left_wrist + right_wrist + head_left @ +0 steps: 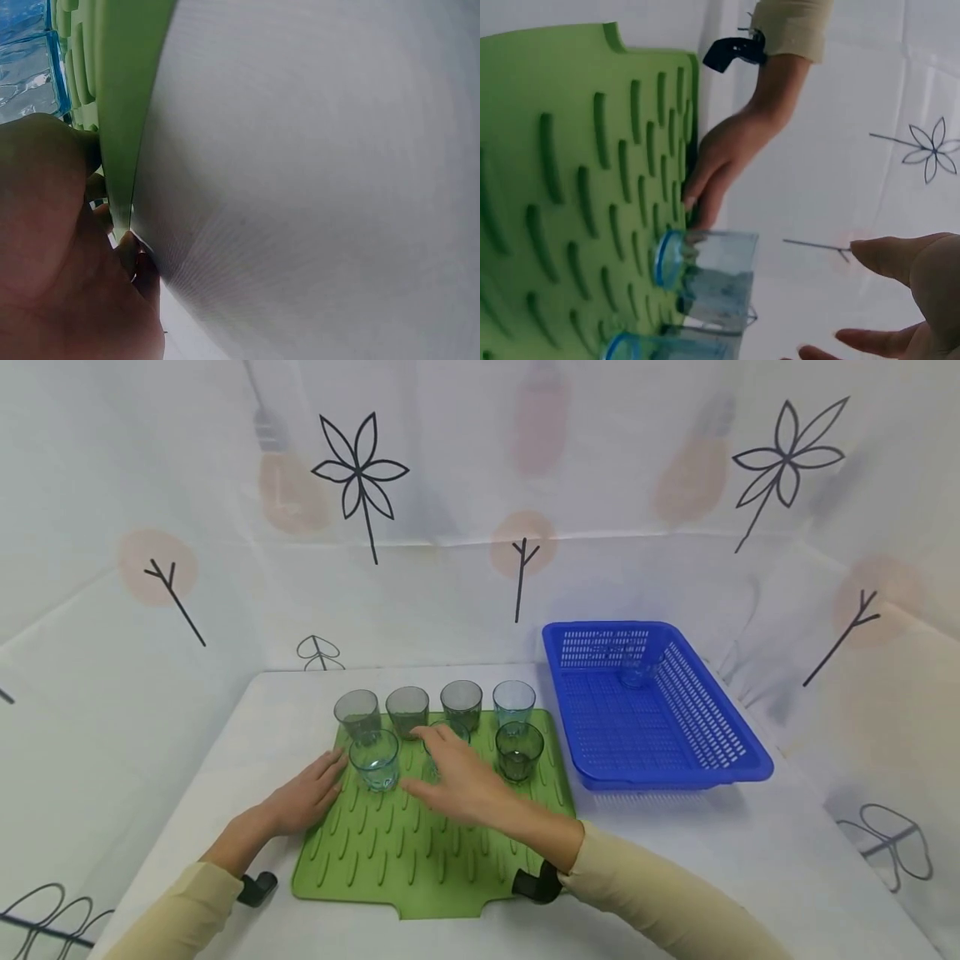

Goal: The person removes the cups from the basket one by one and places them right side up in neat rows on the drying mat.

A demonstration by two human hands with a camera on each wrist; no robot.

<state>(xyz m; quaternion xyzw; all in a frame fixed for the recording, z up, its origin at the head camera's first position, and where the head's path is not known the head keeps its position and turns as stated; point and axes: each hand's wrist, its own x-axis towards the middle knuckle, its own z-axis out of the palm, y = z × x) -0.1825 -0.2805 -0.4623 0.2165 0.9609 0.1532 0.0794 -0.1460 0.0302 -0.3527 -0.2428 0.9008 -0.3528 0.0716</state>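
My right hand (461, 777) hovers over the green ridged mat (397, 860), thumb and fingers spread. In the right wrist view nothing lies between those fingers (885, 341). Behind it in the head view, a bluish glass (457, 732) is partly hidden. My left hand (303, 797) rests along the mat's left edge, touching it with fairly straight fingers. Just right of it stands a light blue glass (375, 764). A dark greenish glass (519, 752) is right of my right hand. Three grey glasses (461, 703) and a pale blue glass (514, 700) line the mat's far side.
To the right of the mat sits a blue perforated basket (660, 781), with a clear bluish glass (636, 672) near its far corner. White patterned cloth (450, 602) rises behind and beside the white tabletop (660, 852).
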